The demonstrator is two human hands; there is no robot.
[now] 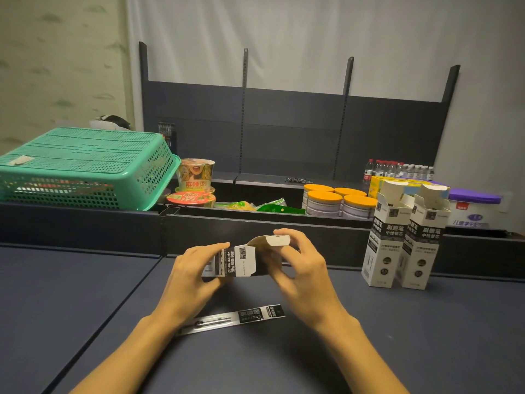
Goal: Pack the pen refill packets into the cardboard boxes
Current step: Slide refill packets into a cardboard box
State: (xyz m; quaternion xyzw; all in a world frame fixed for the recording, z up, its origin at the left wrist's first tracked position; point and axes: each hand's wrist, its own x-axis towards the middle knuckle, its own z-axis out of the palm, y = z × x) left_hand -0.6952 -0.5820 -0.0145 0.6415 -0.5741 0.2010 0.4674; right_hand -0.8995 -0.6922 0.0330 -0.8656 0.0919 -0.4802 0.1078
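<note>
Dark desk [85, 308], shelving behind. Far left: green basket [85, 166], upturned. Centre: left hand [196, 268], grip clamped on body of a cardboard box [241, 261] held sideways; right hand [301, 265], grip closed at its open end, flap [277, 240] raised, probably readying the mouth for loading. Below: one pen refill packet [235, 319], flat on desk, within reach. Right: two upright boxes [403, 240], tops open, apparently awaiting packets.

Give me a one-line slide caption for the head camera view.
Both hands, left hand and right hand, hold an open refill box above a refill packet on the table.
</note>
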